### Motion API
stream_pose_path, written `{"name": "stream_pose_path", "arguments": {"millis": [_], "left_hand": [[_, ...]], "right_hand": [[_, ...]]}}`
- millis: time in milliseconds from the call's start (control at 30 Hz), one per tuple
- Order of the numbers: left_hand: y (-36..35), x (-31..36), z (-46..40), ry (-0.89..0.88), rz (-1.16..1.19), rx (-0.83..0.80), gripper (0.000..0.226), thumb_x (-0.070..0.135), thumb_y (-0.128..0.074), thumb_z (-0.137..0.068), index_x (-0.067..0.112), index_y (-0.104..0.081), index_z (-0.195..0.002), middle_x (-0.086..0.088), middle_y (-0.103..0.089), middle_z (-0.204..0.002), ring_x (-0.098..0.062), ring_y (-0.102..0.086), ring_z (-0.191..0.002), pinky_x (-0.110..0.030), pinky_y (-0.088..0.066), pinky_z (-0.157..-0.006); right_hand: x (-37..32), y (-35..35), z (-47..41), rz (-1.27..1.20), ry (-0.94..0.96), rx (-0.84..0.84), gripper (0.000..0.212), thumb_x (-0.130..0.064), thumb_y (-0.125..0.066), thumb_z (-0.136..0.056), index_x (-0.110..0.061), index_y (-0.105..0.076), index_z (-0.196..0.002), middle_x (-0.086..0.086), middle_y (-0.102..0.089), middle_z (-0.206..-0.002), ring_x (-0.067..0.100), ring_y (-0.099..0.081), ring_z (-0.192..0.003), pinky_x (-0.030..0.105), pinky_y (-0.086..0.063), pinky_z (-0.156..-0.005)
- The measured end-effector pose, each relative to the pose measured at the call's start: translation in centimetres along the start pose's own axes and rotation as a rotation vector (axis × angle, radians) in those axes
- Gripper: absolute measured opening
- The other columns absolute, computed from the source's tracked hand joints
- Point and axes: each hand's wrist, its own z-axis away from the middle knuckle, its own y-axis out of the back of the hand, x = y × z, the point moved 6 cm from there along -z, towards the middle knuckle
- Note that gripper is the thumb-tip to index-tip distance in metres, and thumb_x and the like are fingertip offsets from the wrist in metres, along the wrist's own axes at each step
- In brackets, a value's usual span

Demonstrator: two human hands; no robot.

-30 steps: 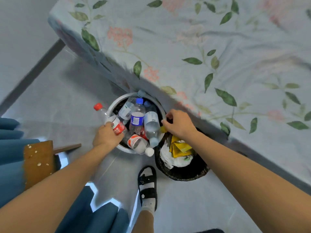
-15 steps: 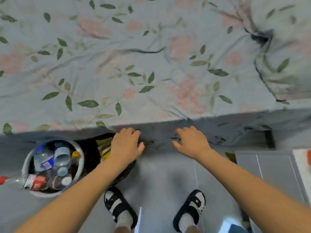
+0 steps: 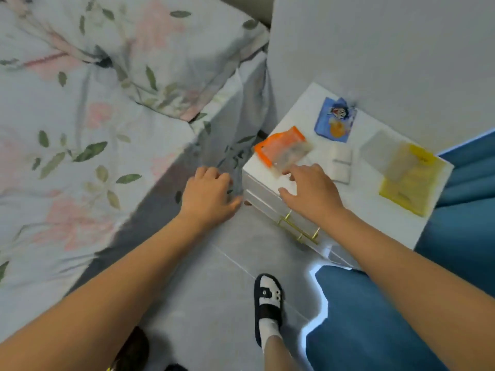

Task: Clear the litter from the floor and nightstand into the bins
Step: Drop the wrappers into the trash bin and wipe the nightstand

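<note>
Glossy orange packet (image 3: 282, 151) on smooth white nightstand (image 3: 356, 210); right hand (image 3: 310, 191) spread above, left hand (image 3: 207, 196) loosely curled, empty.

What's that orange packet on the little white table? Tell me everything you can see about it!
The orange packet is a flat pouch that looks like shiny plastic, with a bright orange border along its top and left edges and a pale, see-through middle showing something blurry inside. It lies flat and slanted near the front left corner of the white nightstand, close to the bed. The right hand reaches over the nightstand with its fingertips at the packet's near edge; whether they touch it is unclear. The blue packet lies behind it, apart.
</note>
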Motion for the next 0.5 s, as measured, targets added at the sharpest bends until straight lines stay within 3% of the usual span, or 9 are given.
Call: {"name": "stream_pose_path", "arguments": {"millis": [167,300,433,500], "left_hand": [[-2.0,8.0,-5.4,-0.033,0.109,-0.017,0.048,0.041,-0.058,-0.087,0.017,-0.052,-0.128,-0.008,-0.05,-0.129,-0.029,-0.041,-0.123,-0.04,-0.041,-0.095],[-2.0,9.1,-10.6,0.102,0.218,0.028,0.057,0.038,-0.061,-0.087,0.012,-0.045,-0.135,-0.012,-0.044,-0.136,-0.031,-0.039,-0.128,-0.043,-0.039,-0.098],[-1.6,7.8,-15.6,0.293,0.269,-0.04,0.071,0.053,-0.059,-0.085,0.007,-0.041,-0.138,-0.015,-0.04,-0.14,-0.032,-0.034,-0.132,-0.043,-0.036,-0.102],[-2.4,7.0,-17.5,0.366,0.27,-0.141,0.081,0.064,-0.059,-0.078,0.008,-0.043,-0.136,-0.014,-0.046,-0.134,-0.031,-0.041,-0.127,-0.041,-0.04,-0.098]], "right_hand": [[10.9,1.7,0.8,-0.088,-0.233,0.051,0.04,-0.034,-0.061,-0.085,-0.021,-0.054,-0.123,0.003,-0.062,-0.113,0.028,-0.048,-0.112,0.038,-0.048,-0.086],[16.9,0.9,-0.2,-0.258,-0.43,0.08,0.047,-0.033,-0.069,-0.08,-0.017,-0.054,-0.122,0.009,-0.058,-0.117,0.03,-0.053,-0.112,0.04,-0.05,-0.088],[19.4,0.4,-2.7,-0.399,-0.606,0.096,0.071,-0.046,-0.074,-0.073,-0.013,-0.047,-0.129,0.012,-0.049,-0.127,0.029,-0.052,-0.117,0.041,-0.047,-0.094],[19.3,0.0,-4.0,-0.438,-0.651,0.069,0.085,-0.053,-0.075,-0.068,-0.008,-0.042,-0.133,0.012,-0.044,-0.132,0.029,-0.047,-0.122,0.038,-0.045,-0.098]]}}
